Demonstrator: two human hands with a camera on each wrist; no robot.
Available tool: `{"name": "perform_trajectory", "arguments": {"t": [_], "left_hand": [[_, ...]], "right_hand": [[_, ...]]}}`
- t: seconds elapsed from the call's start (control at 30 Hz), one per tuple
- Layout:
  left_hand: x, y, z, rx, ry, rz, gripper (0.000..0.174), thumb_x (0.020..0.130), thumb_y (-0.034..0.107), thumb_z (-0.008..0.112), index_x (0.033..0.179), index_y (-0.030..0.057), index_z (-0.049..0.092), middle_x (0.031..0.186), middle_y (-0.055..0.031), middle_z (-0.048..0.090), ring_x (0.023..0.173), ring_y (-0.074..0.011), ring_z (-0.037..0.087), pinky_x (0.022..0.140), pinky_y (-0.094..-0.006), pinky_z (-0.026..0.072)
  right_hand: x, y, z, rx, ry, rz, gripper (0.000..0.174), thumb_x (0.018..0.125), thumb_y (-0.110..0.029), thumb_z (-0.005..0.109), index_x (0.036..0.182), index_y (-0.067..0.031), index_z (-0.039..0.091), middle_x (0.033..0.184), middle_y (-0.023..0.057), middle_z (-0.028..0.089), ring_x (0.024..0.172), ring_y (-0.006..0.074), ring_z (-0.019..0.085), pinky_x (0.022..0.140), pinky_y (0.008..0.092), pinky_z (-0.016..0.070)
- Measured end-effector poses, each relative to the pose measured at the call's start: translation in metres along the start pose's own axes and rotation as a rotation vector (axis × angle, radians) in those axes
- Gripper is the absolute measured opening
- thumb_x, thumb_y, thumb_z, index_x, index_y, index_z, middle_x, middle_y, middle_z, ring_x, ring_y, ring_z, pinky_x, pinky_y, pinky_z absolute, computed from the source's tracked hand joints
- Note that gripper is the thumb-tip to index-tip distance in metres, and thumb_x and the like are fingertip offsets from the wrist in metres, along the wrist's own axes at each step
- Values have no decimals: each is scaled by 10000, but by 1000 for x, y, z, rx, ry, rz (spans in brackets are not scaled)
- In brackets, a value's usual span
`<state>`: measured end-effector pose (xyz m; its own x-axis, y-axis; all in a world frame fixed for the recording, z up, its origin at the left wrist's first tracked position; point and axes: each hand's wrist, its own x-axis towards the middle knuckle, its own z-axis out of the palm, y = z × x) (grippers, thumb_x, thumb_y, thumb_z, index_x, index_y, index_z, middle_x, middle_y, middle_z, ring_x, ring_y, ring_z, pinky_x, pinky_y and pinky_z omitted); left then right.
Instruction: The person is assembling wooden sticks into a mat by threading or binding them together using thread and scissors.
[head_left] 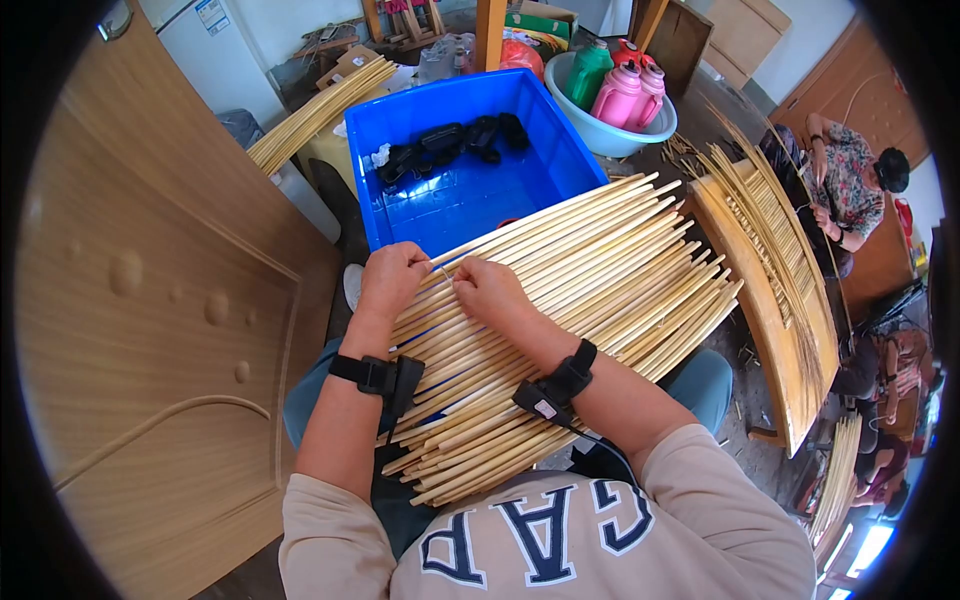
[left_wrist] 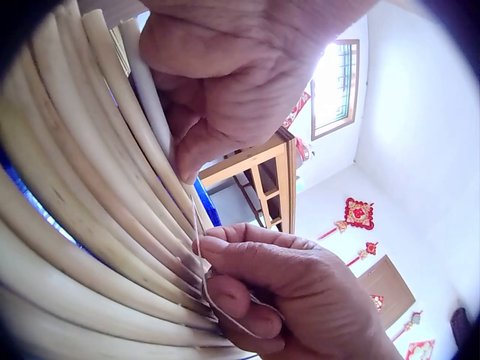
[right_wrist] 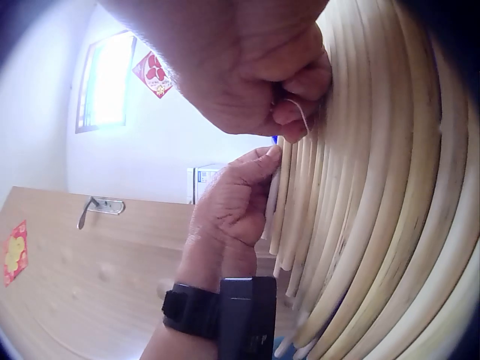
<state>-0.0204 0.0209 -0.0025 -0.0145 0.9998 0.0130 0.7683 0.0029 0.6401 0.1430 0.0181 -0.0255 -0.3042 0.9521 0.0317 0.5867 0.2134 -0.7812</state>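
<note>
Pale wooden sticks [head_left: 560,300] lie side by side across the person's lap, forming a slatted mat. At the mat's far edge, the left hand [head_left: 393,282] pinches the outermost stick [left_wrist: 150,94] with thumb and fingers. Just to its right, the right hand [head_left: 494,296] holds a thin white string [left_wrist: 196,225] between thumb and curled fingers, close against the sticks. The string runs up toward the left fingertips and loops loosely below the right fingers. A short curve of it shows by the right fingers in the right wrist view.
Beyond the mat stands a blue bin [head_left: 430,215] with black objects inside. A basin [head_left: 620,140] of thermos flasks is behind it. A wooden door [head_left: 150,300] is close on the left. On the right, a curved wooden bench [head_left: 765,330] bears more sticks, near another person [head_left: 850,180].
</note>
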Motion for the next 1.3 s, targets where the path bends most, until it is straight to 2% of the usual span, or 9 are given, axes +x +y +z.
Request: {"name": "perform_trajectory", "arguments": {"t": [0.5, 0.6, 0.67, 0.8, 0.87, 1.1, 1.2, 1.27, 1.3], "left_hand": [[-3, 2, 6, 7, 81, 33, 122, 682, 185, 661, 729, 73, 655, 720, -113, 636, 675, -283, 609, 619, -370, 475], [-6, 4, 8, 12, 106, 63, 102, 696, 126, 663, 734, 38, 630, 711, -120, 625, 641, -256, 600, 586, -331, 459], [-8, 5, 9, 8, 146, 99, 96, 688, 115, 665, 725, 38, 622, 697, -119, 620, 633, -262, 597, 580, -329, 459], [-8, 6, 10, 21, 152, 78, 95, 684, 112, 667, 722, 41, 618, 687, -117, 616, 627, -263, 595, 575, -330, 459], [-7, 4, 11, 14, 171, 132, 92, 678, 112, 668, 719, 46, 618, 680, -116, 613, 623, -261, 596, 568, -331, 458], [-8, 0, 19, 29, 162, 157, 86, 672, 113, 668, 716, 57, 618, 674, -110, 613, 614, -256, 598, 556, -329, 457], [-9, 1, 21, 42, 181, 173, 86, 673, 113, 667, 712, 55, 616, 675, -110, 614, 611, -254, 599, 554, -327, 457], [-12, 4, 20, 18, 174, 171, 84, 673, 107, 665, 709, 50, 615, 675, -114, 614, 612, -255, 599, 552, -328, 456], [-13, 5, 19, 19, 174, 168, 84, 673, 107, 665, 709, 50, 615, 675, -114, 614, 612, -255, 599, 552, -328, 456]], "right_hand": [[-1, -1, 4, 40, 24, 3, 131, 777, -173, 545, 770, -49, 588, 715, 169, 612, 698, 350, 593, 641, 427, 468], [-1, 1, 5, 64, 40, 12, 128, 774, -173, 554, 766, -50, 588, 712, 172, 611, 696, 352, 592, 639, 428, 467], [0, 5, 7, 38, 72, -33, 140, 796, -155, 548, 792, -20, 587, 584, 116, 584, 524, 220, 588, 532, 330, 466], [0, 6, 9, 39, 70, -44, 142, 797, -152, 550, 790, -15, 588, 575, 113, 578, 515, 212, 582, 522, 321, 463], [-1, 3, 8, 106, 80, 1, 127, 767, -167, 557, 765, -43, 585, 701, 173, 608, 696, 354, 591, 641, 430, 465], [2, 3, 12, 111, 98, 31, 139, 765, -167, 567, 755, -29, 577, 687, 191, 597, 693, 369, 582, 653, 430, 461], [2, -2, 10, 175, 113, 62, 119, 772, -126, 574, 770, -13, 537, 631, 170, 591, 597, 316, 595, 558, 392, 475], [-3, -25, -5, 445, 55, 328, 117, 787, -76, 571, 803, -11, 475, 575, 118, 568, 490, 213, 579, 436, 321, 460], [-2, -25, -4, 446, 52, 328, 117, 787, -76, 571, 803, -11, 475, 575, 118, 568, 490, 213, 579, 436, 321, 460]]}}
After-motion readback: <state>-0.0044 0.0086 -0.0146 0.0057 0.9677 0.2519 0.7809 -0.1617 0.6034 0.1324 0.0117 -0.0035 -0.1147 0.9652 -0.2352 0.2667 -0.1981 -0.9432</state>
